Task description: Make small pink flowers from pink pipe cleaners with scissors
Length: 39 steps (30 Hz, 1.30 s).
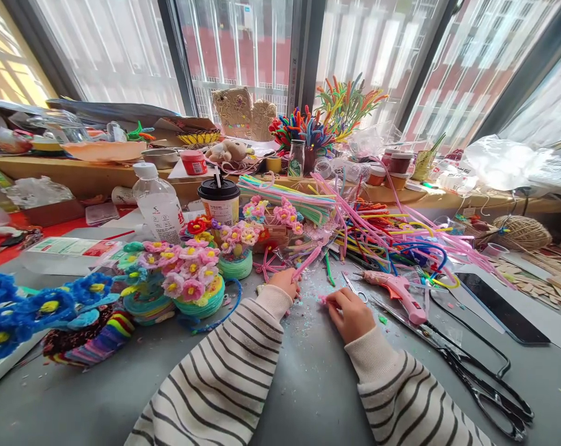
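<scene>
My left hand (284,285) is closed around a pink pipe cleaner (309,260), which sticks up and away from the fingers. To its right, my right hand (352,314) pinches a small pink fuzzy piece (322,299) at its fingertips, low over the grey table. Bits of coloured fluff lie scattered between the hands. Left of my left hand stand pots of pipe-cleaner flowers: pink ones (190,266) in a turquoise and yellow pot (201,303), and blue ones (48,306) by a rainbow-striped pot (95,334). A green pipe cleaner (329,269) lies just beyond the hands.
On the right lie a pink glue gun (399,291), small scissors (353,286), large black-handled scissors (475,378) and a phone (503,308). Heaped pipe cleaners (392,229) spread behind. A bottle (156,204) and a lidded cup (218,199) stand at back left, before a cluttered ledge (257,186).
</scene>
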Each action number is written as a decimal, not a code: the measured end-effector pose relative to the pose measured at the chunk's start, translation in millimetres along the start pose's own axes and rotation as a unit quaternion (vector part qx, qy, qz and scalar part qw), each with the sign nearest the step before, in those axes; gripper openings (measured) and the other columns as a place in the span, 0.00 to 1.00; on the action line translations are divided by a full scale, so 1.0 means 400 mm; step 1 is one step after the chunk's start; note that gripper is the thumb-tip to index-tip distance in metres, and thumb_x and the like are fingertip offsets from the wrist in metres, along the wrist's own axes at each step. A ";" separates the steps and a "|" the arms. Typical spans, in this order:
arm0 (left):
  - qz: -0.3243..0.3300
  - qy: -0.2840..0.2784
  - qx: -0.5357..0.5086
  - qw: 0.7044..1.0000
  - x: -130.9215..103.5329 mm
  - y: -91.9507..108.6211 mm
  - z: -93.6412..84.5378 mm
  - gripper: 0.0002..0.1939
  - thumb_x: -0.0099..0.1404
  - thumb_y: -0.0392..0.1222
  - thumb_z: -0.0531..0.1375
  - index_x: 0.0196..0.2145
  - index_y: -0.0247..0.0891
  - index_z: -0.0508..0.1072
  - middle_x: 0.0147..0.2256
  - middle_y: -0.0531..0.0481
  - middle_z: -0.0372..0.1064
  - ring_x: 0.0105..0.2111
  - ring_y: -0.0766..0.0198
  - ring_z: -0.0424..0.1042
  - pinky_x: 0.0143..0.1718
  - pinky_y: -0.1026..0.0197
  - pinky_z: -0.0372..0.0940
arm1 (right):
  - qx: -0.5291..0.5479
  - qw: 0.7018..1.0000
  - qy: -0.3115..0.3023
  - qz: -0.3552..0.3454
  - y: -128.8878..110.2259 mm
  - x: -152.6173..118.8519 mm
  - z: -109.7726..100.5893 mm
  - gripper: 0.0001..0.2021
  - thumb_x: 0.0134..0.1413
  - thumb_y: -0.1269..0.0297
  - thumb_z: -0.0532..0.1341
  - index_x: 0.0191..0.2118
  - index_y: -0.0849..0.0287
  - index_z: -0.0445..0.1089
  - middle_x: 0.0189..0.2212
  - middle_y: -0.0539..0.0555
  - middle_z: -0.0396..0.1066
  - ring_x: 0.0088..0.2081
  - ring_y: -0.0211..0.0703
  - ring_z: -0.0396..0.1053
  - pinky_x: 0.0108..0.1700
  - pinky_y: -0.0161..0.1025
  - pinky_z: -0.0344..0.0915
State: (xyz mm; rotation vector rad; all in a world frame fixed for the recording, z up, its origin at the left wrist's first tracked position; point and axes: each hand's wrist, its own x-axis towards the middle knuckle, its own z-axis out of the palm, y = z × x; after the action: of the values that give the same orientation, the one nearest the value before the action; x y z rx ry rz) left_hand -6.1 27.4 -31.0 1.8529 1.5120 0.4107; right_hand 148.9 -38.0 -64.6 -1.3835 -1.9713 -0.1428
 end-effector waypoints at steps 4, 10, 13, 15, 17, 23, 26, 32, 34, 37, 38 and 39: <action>-0.005 0.008 0.002 1.000 -0.018 0.022 -0.008 0.08 0.54 0.33 0.46 0.29 0.35 0.64 0.23 0.52 0.67 0.19 0.72 0.66 0.19 0.71 0.60 | -0.064 0.997 -0.026 0.017 -0.017 0.008 0.001 0.07 0.44 0.73 0.52 0.21 0.60 0.64 0.21 0.53 0.63 0.24 0.39 0.61 0.26 0.33 0.58; 0.001 0.012 0.003 1.000 -0.026 0.035 -0.012 0.09 0.55 0.34 0.46 0.29 0.34 0.64 0.22 0.50 0.68 0.18 0.72 0.65 0.19 0.71 0.61 | -0.031 0.997 -0.061 0.024 -0.033 0.053 0.019 0.06 0.41 0.75 0.53 0.22 0.62 0.65 0.21 0.53 0.63 0.25 0.38 0.62 0.27 0.31 0.58; -0.006 0.015 -0.009 1.000 -0.018 0.026 -0.010 0.11 0.56 0.33 0.43 0.32 0.34 0.63 0.24 0.49 0.68 0.17 0.72 0.65 0.18 0.70 0.61 | 0.009 0.999 -0.029 0.044 -0.013 0.045 0.010 0.05 0.43 0.73 0.53 0.24 0.61 0.66 0.22 0.52 0.63 0.24 0.37 0.62 0.27 0.31 0.59; -0.001 0.022 -0.014 1.000 -0.013 0.022 -0.009 0.11 0.56 0.32 0.43 0.32 0.34 0.63 0.26 0.47 0.68 0.20 0.71 0.66 0.20 0.70 0.62 | 0.012 0.997 -0.017 0.072 -0.004 0.046 0.002 0.05 0.44 0.72 0.53 0.25 0.62 0.66 0.22 0.52 0.63 0.24 0.37 0.62 0.27 0.32 0.59; 0.007 0.028 -0.015 0.999 -0.012 0.024 -0.010 0.10 0.55 0.32 0.44 0.31 0.34 0.63 0.29 0.47 0.68 0.23 0.71 0.67 0.23 0.70 0.62 | -0.012 0.994 -0.044 0.098 -0.005 0.058 0.000 0.05 0.44 0.71 0.54 0.25 0.62 0.67 0.23 0.53 0.64 0.25 0.38 0.63 0.28 0.33 0.59; 0.027 0.023 -0.021 0.999 -0.022 0.035 -0.012 0.10 0.55 0.33 0.45 0.30 0.34 0.64 0.27 0.47 0.69 0.24 0.70 0.68 0.25 0.69 0.63 | -0.030 0.990 -0.117 0.073 -0.042 0.099 0.018 0.06 0.43 0.74 0.55 0.24 0.62 0.68 0.24 0.54 0.66 0.27 0.40 0.64 0.29 0.33 0.59; 0.027 0.017 -0.029 0.999 -0.018 0.029 -0.005 0.09 0.56 0.34 0.45 0.29 0.34 0.64 0.24 0.49 0.69 0.22 0.70 0.68 0.23 0.69 0.62 | -0.013 0.990 -0.136 0.046 -0.046 0.093 0.018 0.05 0.42 0.75 0.56 0.24 0.61 0.68 0.24 0.52 0.66 0.27 0.37 0.64 0.30 0.31 0.59; 0.029 0.046 -0.045 0.998 -0.002 0.014 0.006 0.09 0.56 0.33 0.45 0.30 0.34 0.64 0.24 0.49 0.68 0.20 0.71 0.67 0.22 0.69 0.62 | -0.012 0.992 -0.106 0.070 -0.021 0.103 0.013 0.06 0.45 0.72 0.54 0.27 0.63 0.68 0.25 0.53 0.65 0.27 0.36 0.63 0.30 0.30 0.59; 0.031 0.054 -0.044 0.997 -0.002 0.015 0.004 0.09 0.55 0.33 0.45 0.29 0.34 0.64 0.24 0.49 0.68 0.20 0.71 0.67 0.22 0.69 0.62 | -0.020 0.991 -0.122 0.059 -0.018 0.116 0.020 0.06 0.44 0.73 0.54 0.26 0.63 0.68 0.24 0.53 0.65 0.27 0.37 0.63 0.29 0.31 0.59; 0.036 0.055 -0.038 0.997 -0.003 0.016 0.001 0.08 0.56 0.33 0.45 0.29 0.34 0.64 0.23 0.50 0.67 0.19 0.72 0.66 0.23 0.69 0.62 | -0.015 0.990 -0.140 0.031 -0.022 0.123 0.032 0.06 0.43 0.74 0.55 0.24 0.62 0.68 0.23 0.53 0.65 0.27 0.38 0.63 0.29 0.31 0.58; 0.038 0.054 -0.036 0.997 -0.004 0.016 0.000 0.09 0.56 0.33 0.45 0.28 0.34 0.64 0.23 0.50 0.67 0.19 0.72 0.66 0.23 0.70 0.62 | -0.012 0.989 -0.145 0.020 -0.024 0.120 0.035 0.06 0.43 0.74 0.55 0.24 0.61 0.68 0.24 0.52 0.65 0.27 0.37 0.63 0.30 0.30 0.58; 0.040 0.053 -0.035 0.997 -0.004 0.016 0.000 0.09 0.56 0.33 0.45 0.28 0.34 0.64 0.23 0.50 0.67 0.20 0.72 0.66 0.23 0.70 0.62 | -0.009 0.989 -0.148 0.010 -0.027 0.115 0.035 0.06 0.43 0.73 0.55 0.24 0.61 0.68 0.24 0.52 0.65 0.28 0.37 0.63 0.30 0.30 0.58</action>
State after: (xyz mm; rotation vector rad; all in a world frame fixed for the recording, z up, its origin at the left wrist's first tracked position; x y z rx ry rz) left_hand -2.0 25.4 -26.3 1.8667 1.4771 0.5990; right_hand 124.7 -0.1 -44.1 -1.5059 -2.1997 0.0582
